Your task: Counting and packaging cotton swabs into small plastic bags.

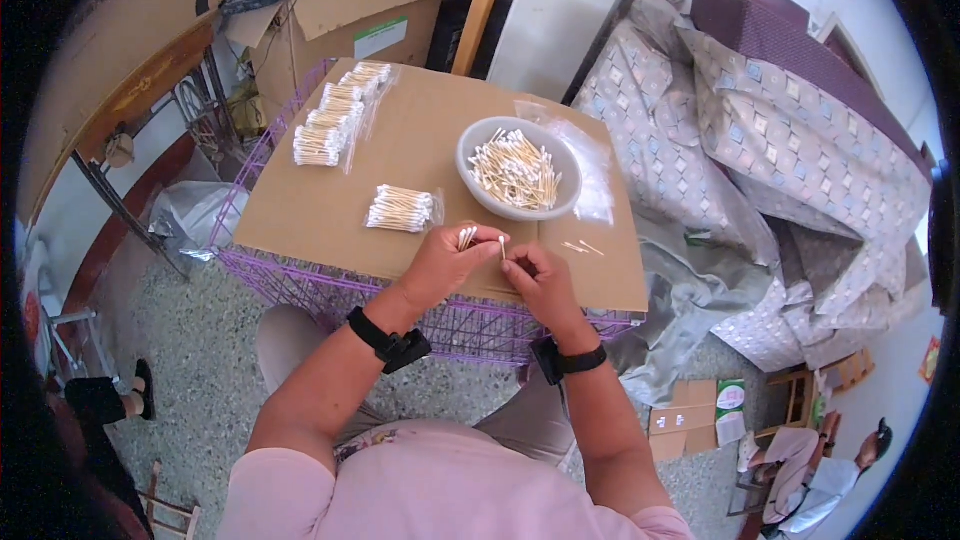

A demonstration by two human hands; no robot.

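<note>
Several cotton swabs with white tips are pinched in my left hand, held above the near edge of a cardboard sheet. Beside it, my right hand grips a single cotton swab upright between thumb and fingers. Just beyond my hands stands a grey-white bowl heaped with loose cotton swabs. A bag of swabs lies flat near my left hand. Farther left, a row of filled swab bags overlaps along the sheet. A few loose swabs lie right of my right hand.
The cardboard sheet rests on a purple wire cage. Clear plastic bags lie right of the bowl. A cardboard box stands behind, and cloth-covered furniture fills the right. A seated person is at lower right.
</note>
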